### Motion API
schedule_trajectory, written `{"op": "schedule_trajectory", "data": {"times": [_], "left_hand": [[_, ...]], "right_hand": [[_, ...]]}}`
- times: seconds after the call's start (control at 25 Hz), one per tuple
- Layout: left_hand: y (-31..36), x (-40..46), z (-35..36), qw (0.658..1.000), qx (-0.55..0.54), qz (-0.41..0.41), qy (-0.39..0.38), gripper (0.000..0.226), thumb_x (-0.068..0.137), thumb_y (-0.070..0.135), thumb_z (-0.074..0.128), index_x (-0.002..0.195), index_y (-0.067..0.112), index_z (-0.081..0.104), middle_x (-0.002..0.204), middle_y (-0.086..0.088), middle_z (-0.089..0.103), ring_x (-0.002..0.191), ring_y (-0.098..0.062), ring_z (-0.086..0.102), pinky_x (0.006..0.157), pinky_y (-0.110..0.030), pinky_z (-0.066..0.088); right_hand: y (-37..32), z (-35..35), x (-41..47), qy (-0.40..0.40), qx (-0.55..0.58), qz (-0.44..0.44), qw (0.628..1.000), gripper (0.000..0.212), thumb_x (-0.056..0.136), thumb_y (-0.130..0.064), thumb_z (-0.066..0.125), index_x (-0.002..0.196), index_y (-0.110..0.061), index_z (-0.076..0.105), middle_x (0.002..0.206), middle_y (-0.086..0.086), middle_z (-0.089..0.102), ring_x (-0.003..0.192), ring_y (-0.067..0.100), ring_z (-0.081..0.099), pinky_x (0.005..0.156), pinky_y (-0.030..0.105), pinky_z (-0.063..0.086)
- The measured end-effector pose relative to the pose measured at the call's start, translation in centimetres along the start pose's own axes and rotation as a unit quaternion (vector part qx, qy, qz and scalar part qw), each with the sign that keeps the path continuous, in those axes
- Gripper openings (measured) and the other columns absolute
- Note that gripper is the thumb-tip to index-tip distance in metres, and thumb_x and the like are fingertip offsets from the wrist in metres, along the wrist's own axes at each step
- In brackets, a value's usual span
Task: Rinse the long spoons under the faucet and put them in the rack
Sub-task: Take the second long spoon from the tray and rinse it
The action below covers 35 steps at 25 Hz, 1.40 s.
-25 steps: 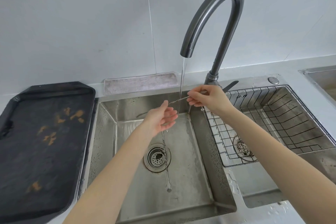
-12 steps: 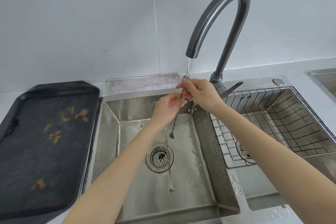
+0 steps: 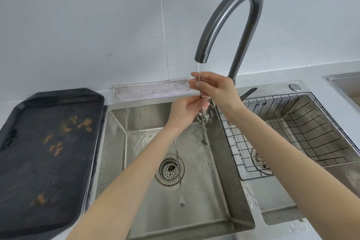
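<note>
A long thin metal spoon hangs nearly upright under the running dark faucet, bowl end down. My right hand pinches its top end just below the spout. My left hand has its fingers around the middle of the stem, where water splashes. A second long spoon lies on the bottom of the left sink basin, across the drain strainer. The black wire rack sits in the right basin with nothing visible in it.
A black tray with orange smears lies on the counter to the left. A grey cloth lies along the wall behind the sink. The faucet lever points right. Another steel basin edge shows at far right.
The spoon went from lying across the stream to hanging upright under it. My right hand rose toward the spout, and my left hand closed on the stem.
</note>
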<state>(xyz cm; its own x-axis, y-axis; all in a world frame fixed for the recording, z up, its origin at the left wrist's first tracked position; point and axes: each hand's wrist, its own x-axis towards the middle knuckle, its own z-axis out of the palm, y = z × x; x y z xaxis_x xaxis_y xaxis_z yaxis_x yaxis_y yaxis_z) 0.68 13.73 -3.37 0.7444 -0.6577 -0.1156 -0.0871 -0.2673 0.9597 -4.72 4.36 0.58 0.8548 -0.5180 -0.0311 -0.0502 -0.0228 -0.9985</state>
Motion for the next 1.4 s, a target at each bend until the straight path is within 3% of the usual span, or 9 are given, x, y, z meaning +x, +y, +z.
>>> {"op": "schedule_trajectory", "data": {"times": [0.12,0.32,0.48,0.76,0.88,1.04,1.16,1.32,1.4], "left_hand": [[0.4,-0.1,-0.1,1.0,0.011,-0.002,-0.009,0.022,0.089,0.024,0.055,0.09,0.011,0.072,0.094,-0.005,0.074,0.091,-0.008,0.061,0.102,-0.035,0.047],[0.4,0.2,-0.6,1.0,0.011,-0.012,-0.024,0.027,0.091,0.019,0.049,0.07,0.024,0.065,0.092,-0.005,0.071,0.101,-0.018,0.065,0.102,-0.044,0.046],[0.5,-0.1,-0.3,0.998,0.036,0.006,-0.056,0.027,0.094,0.024,0.047,0.075,0.023,0.066,0.081,0.005,0.07,0.081,0.002,0.064,0.101,-0.04,0.047],[-0.5,-0.3,-0.4,0.997,0.067,-0.007,-0.044,0.033,0.095,0.029,0.045,0.102,0.006,0.067,0.101,-0.015,0.072,0.096,-0.027,0.067,0.099,-0.046,0.048],[-0.3,-0.2,-0.2,0.995,0.079,-0.003,-0.055,0.031,0.098,0.016,0.036,0.113,0.001,0.059,0.096,-0.012,0.067,0.088,-0.02,0.059,0.096,-0.034,0.048],[0.0,0.6,0.1,0.991,0.125,0.02,-0.04,0.029,0.097,0.009,0.035,0.105,-0.004,0.06,0.075,-0.012,0.064,0.073,-0.03,0.057,0.058,-0.001,0.04],[-0.1,0.5,0.1,0.996,0.073,0.011,-0.047,0.027,0.095,0.017,0.043,0.099,0.001,0.065,0.098,-0.021,0.071,0.088,-0.029,0.066,0.09,-0.032,0.054],[-2.0,-0.2,-0.4,0.988,0.141,-0.027,-0.054,0.025,0.092,0.025,0.05,0.102,0.011,0.069,0.103,-0.012,0.072,0.086,-0.018,0.065,0.077,-0.004,0.042],[-3.4,-0.4,-0.9,0.987,0.133,-0.064,-0.058,0.024,0.089,0.022,0.053,0.106,0.015,0.069,0.107,-0.006,0.073,0.1,-0.018,0.066,0.091,-0.02,0.045]], "right_hand": [[-0.3,0.1,-0.2,-0.022,-0.003,-0.012,1.0,0.026,0.085,0.003,0.056,0.091,-0.019,0.066,0.084,-0.004,0.068,0.076,0.0,0.068,0.069,0.009,0.054],[-0.8,0.0,-0.1,-0.046,0.0,-0.008,0.999,0.025,0.081,0.006,0.061,0.085,-0.019,0.064,0.082,-0.003,0.066,0.08,0.012,0.062,0.073,0.014,0.054],[-1.1,0.1,0.2,0.007,-0.018,-0.011,1.0,0.024,0.08,0.001,0.065,0.071,-0.02,0.058,0.074,-0.002,0.063,0.058,0.002,0.064,0.057,0.011,0.052],[-0.7,0.3,0.3,-0.005,-0.018,0.0,1.0,0.023,0.091,-0.005,0.052,0.11,0.001,0.063,0.089,0.006,0.068,0.063,-0.007,0.067,0.065,0.009,0.056],[-0.3,0.5,0.2,-0.024,-0.04,0.001,0.999,0.029,0.092,-0.003,0.048,0.119,-0.004,0.059,0.1,0.004,0.065,0.073,-0.006,0.067,0.073,0.011,0.055],[0.5,-0.1,0.0,-0.006,-0.107,0.014,0.994,0.028,0.086,-0.006,0.059,0.112,-0.012,0.065,0.095,0.002,0.069,0.092,0.012,0.065,0.096,0.027,0.049],[0.6,-0.3,0.1,0.004,-0.107,0.019,0.994,0.02,0.085,-0.01,0.061,0.102,-0.013,0.07,0.08,-0.001,0.07,0.068,-0.005,0.066,0.077,0.009,0.052],[0.5,0.2,0.7,0.011,-0.079,0.017,0.997,0.023,0.092,-0.015,0.052,0.108,-0.01,0.066,0.085,0.003,0.07,0.06,-0.007,0.065,0.062,0.006,0.052],[0.5,0.6,1.1,0.02,-0.063,0.013,0.998,0.024,0.093,-0.017,0.049,0.11,-0.009,0.065,0.089,0.004,0.069,0.065,-0.003,0.066,0.071,0.013,0.053]]}}
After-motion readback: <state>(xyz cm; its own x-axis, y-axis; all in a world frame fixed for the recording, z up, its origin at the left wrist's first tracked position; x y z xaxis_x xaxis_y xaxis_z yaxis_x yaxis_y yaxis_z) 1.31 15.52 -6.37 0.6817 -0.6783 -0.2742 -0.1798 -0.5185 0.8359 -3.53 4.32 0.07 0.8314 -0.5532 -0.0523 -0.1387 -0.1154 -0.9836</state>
